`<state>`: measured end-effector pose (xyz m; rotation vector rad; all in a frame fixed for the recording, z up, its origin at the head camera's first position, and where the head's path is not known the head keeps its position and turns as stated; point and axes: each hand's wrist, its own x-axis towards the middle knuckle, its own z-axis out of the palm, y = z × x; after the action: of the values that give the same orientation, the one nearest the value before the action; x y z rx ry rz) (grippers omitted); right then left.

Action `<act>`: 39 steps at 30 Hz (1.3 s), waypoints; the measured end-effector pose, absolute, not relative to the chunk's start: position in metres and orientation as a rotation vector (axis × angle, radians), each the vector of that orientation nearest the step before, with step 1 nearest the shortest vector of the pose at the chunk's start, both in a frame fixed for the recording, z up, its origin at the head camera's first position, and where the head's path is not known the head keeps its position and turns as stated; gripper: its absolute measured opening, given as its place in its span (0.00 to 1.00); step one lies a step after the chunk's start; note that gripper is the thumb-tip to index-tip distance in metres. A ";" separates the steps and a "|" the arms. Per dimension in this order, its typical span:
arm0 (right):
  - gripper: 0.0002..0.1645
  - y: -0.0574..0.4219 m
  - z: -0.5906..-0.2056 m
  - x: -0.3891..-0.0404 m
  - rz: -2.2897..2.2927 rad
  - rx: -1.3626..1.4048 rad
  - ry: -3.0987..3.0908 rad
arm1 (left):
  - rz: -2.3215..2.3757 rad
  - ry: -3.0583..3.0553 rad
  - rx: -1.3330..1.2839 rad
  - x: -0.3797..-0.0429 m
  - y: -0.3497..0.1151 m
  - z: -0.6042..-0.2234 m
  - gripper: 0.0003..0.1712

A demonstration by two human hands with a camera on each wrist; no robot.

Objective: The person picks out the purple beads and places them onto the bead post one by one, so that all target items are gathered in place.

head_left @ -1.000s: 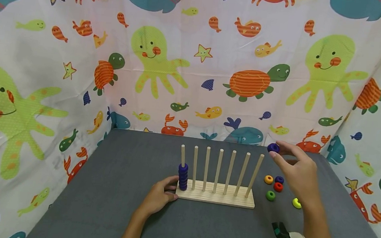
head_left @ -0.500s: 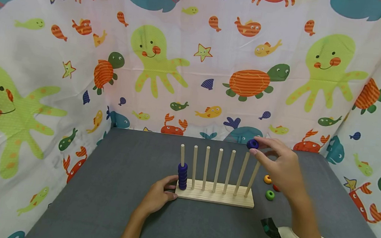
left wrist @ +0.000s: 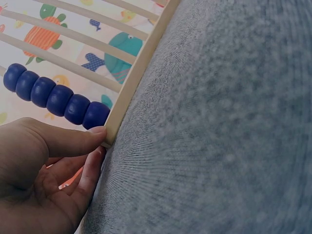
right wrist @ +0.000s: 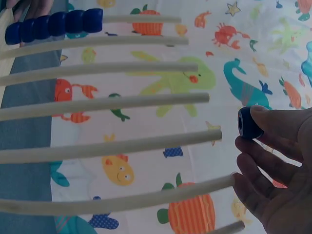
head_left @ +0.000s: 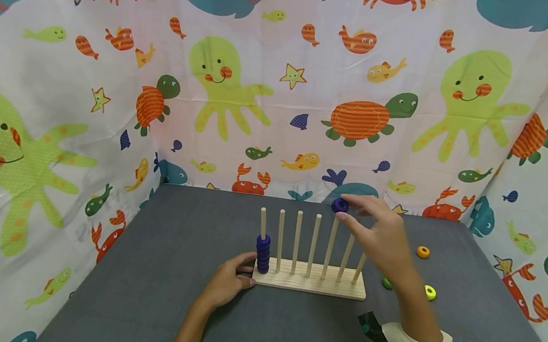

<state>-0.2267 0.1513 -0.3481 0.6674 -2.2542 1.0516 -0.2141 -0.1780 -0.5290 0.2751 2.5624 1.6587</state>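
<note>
A wooden peg stand (head_left: 310,285) with several upright pegs stands on the grey table. Stacked blue beads (head_left: 263,253) fill the lower part of its leftmost peg; they show close up in the left wrist view. My left hand (head_left: 230,279) pinches the left end of the base, thumb on the near edge. Between thumb and fingertips, my right hand (head_left: 383,235) holds another blue bead (head_left: 340,205) around the height of the peg tops, near the fifth peg from the left. In the right wrist view this bead (right wrist: 250,123) is apart from the pegs.
Right of the stand lie an orange bead (head_left: 423,252), a yellow bead (head_left: 430,292) and a green bead (head_left: 386,283) partly behind the right forearm. A patterned sea-animal curtain (head_left: 241,96) surrounds the table's back and sides.
My right hand has carried the blue bead leftward, from beyond the stand's right end to over its pegs. The left hand stays on the base.
</note>
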 end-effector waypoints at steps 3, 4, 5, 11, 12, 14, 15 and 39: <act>0.24 0.144 -0.347 -0.228 1.072 0.723 -2.234 | 1.652 2.569 0.274 -0.215 -0.177 -0.529 0.37; 0.24 0.142 -0.346 -0.228 1.070 0.740 -2.230 | 1.653 2.567 0.272 -0.215 -0.177 -0.529 0.37; 0.24 0.139 -0.346 -0.228 1.067 0.750 -2.231 | 1.654 2.567 0.270 -0.215 -0.177 -0.529 0.37; 0.23 0.123 -0.344 -0.227 1.076 0.774 -2.288 | 1.673 2.548 0.264 -0.215 -0.178 -0.529 0.37; 0.23 0.120 -0.344 -0.227 1.086 0.779 -2.300 | 1.675 2.545 0.266 -0.215 -0.178 -0.528 0.37; 0.23 0.115 -0.343 -0.226 1.102 0.798 -2.317 | 1.680 2.545 0.266 -0.215 -0.178 -0.528 0.37; 0.22 0.112 -0.342 -0.226 1.102 0.808 -2.323 | 1.678 2.547 0.265 -0.214 -0.178 -0.528 0.37; 0.21 0.053 -0.349 -0.232 1.209 0.935 -2.363 | 1.684 2.542 0.287 -0.215 -0.178 -0.528 0.37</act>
<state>-0.2315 0.0533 -0.3485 0.9346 -2.3627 1.2093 -0.2147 -0.1785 -0.5284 0.2869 2.5418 1.6841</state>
